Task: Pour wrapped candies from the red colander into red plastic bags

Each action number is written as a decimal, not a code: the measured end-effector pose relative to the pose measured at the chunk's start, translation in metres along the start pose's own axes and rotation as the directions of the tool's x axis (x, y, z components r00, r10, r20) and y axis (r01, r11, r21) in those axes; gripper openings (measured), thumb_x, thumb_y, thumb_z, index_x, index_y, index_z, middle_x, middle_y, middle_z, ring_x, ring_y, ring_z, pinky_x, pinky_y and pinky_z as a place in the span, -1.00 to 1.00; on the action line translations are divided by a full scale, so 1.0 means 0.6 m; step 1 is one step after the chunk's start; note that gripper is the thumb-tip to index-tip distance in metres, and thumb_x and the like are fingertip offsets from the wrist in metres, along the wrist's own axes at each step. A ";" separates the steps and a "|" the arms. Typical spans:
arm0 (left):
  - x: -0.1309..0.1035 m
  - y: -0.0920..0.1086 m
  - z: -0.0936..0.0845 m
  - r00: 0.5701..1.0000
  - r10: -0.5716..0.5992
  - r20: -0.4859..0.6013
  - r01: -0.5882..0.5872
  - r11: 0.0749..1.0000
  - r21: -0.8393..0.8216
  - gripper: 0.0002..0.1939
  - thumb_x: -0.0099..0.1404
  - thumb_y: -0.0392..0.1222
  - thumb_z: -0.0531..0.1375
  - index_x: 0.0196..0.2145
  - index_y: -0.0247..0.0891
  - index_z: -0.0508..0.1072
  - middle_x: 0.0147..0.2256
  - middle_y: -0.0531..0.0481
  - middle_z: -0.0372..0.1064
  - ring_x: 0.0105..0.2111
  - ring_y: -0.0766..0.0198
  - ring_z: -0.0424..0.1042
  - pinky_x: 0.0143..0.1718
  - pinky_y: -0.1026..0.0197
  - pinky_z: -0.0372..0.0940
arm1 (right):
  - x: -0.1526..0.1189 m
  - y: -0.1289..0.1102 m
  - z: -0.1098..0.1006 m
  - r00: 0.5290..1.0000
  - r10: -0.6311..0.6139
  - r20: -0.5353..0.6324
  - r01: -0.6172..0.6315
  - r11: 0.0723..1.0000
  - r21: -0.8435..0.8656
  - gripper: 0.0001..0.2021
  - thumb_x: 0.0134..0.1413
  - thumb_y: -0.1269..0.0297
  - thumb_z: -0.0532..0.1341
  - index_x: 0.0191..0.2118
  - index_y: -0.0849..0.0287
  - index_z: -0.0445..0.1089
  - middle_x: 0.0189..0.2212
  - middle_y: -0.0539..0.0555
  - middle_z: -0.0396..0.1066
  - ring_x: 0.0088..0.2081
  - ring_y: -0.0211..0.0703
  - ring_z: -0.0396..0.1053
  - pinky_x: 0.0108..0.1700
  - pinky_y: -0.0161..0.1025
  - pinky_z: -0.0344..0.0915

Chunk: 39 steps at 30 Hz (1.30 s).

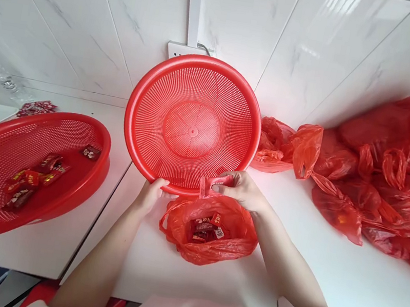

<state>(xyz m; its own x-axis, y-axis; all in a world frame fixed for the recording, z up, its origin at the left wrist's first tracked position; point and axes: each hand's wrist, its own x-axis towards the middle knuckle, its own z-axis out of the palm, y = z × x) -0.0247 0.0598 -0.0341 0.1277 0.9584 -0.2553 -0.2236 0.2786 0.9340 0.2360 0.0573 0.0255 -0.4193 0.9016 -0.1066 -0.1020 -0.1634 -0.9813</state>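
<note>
A round red plastic colander basket [193,131] is tilted up toward the wall, its perforated inside facing me. My left hand [149,196] grips its lower rim, thumb over the edge. Between the thumb and fingers of my right hand [243,192] is a small red snack packet [212,185] with a crimped end, close to the basket's lower rim. Just below both hands, a red plastic bag [193,253] stands open on the table. Several dark red wrapped packets [204,226] lie inside it.
Another red basket [98,178], with several wrapped packets [19,197], stands at the left. Knotted red plastic bags [376,201] are heaped along the right. A socket strip [174,50] is on the tiled wall [242,19]. A gap [97,219] divides the white tables.
</note>
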 end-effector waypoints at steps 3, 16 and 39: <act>-0.001 0.004 0.002 1.000 0.000 -0.016 0.000 1.000 -0.006 -0.80 0.11 -0.16 0.18 -0.39 -0.36 0.50 -0.39 -0.11 0.48 -0.32 0.06 0.50 -0.28 -0.01 0.46 | -0.003 -0.004 0.003 1.000 -0.030 -0.005 0.030 0.999 -0.018 -0.71 -0.17 0.22 0.43 -0.29 0.29 0.54 -0.42 0.10 0.55 -0.46 -0.23 0.44 -0.40 -0.29 0.40; 0.002 0.003 0.003 0.999 -0.016 -0.042 0.015 1.000 -0.016 -0.84 0.03 -0.16 0.21 -0.50 -0.33 0.42 -0.50 -0.05 0.41 -0.39 0.10 0.48 -0.33 0.00 0.44 | -0.011 -0.010 0.005 0.994 -0.113 0.001 0.112 0.982 -0.149 -0.68 -0.08 0.08 0.37 -0.37 0.30 0.48 -0.51 0.06 0.46 -0.52 -0.24 0.36 -0.50 -0.30 0.29; -0.017 0.029 0.009 0.996 0.064 0.067 -0.060 0.996 -0.063 -0.71 0.18 -0.10 0.13 -0.22 -0.34 0.47 -0.29 -0.16 0.50 -0.30 0.05 0.50 -0.35 0.08 0.41 | -0.018 -0.002 -0.020 0.924 -0.378 -0.057 0.140 0.473 -0.870 -0.56 0.00 0.21 0.30 0.02 0.02 0.25 -0.22 0.09 0.47 -0.23 -0.01 0.44 -0.17 -0.12 0.35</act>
<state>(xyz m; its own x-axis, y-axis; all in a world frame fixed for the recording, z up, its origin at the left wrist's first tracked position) -0.0249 0.0545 -0.0139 0.1776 0.9680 -0.1771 -0.2913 0.2237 0.9301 0.2513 0.0525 0.0262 -0.2977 0.9177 0.2630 0.6782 0.3972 -0.6183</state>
